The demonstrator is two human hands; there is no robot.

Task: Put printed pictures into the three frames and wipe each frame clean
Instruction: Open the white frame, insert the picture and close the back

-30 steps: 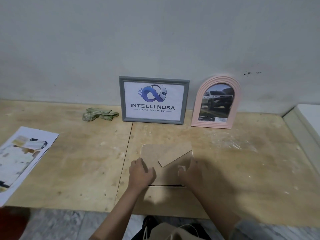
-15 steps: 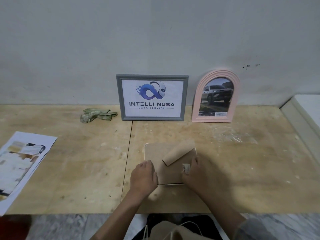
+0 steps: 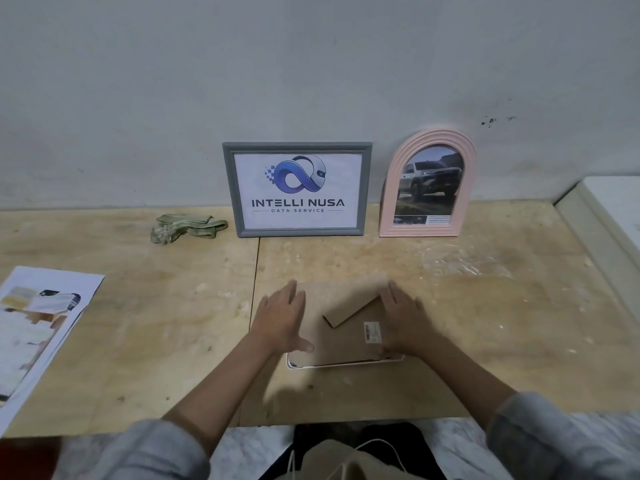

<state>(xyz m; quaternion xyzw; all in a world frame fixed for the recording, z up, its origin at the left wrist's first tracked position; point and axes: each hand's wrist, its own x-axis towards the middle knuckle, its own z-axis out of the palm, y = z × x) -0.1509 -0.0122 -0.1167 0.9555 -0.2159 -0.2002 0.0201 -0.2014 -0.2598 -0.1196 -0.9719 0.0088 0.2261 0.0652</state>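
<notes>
Both hands lay flat with straight fingers, gripping nothing: left hand (image 3: 280,318) and right hand (image 3: 403,315) flanked the face-down white frame's brown fibreboard backing (image 3: 341,336).

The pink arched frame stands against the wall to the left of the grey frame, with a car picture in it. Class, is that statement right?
Not quite. In the head view the pink arched frame does stand against the wall and holds a car picture, but it is to the right of the grey frame, not the left. The green cloth is what lies to the grey frame's left.
</notes>
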